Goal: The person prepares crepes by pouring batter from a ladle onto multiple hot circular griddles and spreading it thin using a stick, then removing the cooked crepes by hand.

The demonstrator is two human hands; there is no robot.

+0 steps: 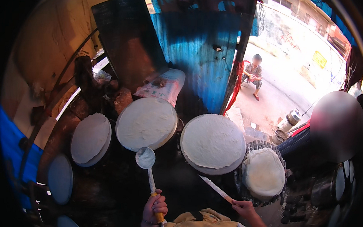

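Note:
My left hand point(155, 208) is closed around the yellow handle of a ladle point(145, 158). The ladle's bowl is coated with pale batter and sits by the near edge of a round griddle point(147, 123) covered with a white sheet of batter. In my right hand point(244, 208) is the handle of a long flat spatula point(215, 187), its whitish blade pointing up and left. Ahead of that blade is a second round griddle point(213, 142), also spread with white batter. To its right, a stack of pale flatbreads point(263, 172) lies on a slatted rack point(283, 159).
More round griddles stand at left, one bearing a pale flatbread point(90, 138), another a bare-looking disc point(60, 179). Behind are a dark board point(128, 39), a plastic bag point(162, 85) and a blue corrugated sheet point(195, 58). A person stands close at right; another person point(253, 73) sits outside.

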